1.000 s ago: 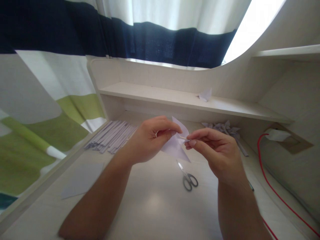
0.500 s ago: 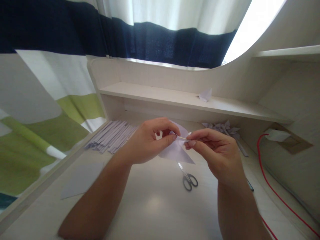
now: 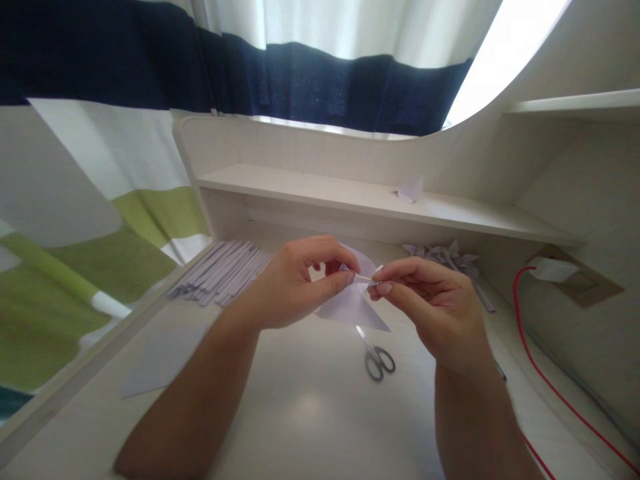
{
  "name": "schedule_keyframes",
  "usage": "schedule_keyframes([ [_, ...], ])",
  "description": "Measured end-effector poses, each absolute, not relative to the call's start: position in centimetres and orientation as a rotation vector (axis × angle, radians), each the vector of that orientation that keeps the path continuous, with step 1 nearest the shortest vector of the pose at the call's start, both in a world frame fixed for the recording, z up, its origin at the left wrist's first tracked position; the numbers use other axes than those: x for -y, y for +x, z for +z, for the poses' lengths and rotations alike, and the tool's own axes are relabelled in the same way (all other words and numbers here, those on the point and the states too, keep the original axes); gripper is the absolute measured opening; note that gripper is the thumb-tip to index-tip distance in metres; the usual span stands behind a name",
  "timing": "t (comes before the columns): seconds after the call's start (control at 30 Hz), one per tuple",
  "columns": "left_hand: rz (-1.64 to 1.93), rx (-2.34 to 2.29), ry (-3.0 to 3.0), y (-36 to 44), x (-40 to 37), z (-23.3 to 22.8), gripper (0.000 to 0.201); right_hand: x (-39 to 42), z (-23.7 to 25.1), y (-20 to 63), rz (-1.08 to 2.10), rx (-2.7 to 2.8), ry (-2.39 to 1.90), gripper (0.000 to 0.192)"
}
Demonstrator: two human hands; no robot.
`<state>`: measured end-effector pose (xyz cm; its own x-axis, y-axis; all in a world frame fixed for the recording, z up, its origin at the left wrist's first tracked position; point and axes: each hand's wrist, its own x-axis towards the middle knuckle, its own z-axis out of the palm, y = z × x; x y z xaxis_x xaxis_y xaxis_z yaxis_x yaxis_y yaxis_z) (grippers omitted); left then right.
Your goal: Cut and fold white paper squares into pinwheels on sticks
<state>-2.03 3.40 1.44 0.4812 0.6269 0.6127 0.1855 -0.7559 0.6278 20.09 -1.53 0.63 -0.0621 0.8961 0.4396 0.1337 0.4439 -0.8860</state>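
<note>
One paper piece [image 3: 353,303] pinched above the scissors [image 3: 376,353], now tilted flatter than a second ago | left hand [image 3: 295,283] and right hand [image 3: 430,307] both grip it and a thin stick [image 3: 365,277] | paper strips [image 3: 223,270] far left of scissors

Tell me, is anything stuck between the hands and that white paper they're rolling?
Nothing gets between them. The left hand and the right hand both pinch the white paper directly, along with a thin stick at its top edge. The scissors lie on the desk below, apart from the paper.
</note>
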Motion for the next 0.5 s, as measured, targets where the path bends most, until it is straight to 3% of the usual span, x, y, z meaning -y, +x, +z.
schedule_keyframes([
  [0.5, 1.22, -0.607, 2.265, -2.44, -3.44, 1.67, 0.004, 1.39, 0.6, 20.09, 0.888, 1.507, -0.851, 0.015],
])
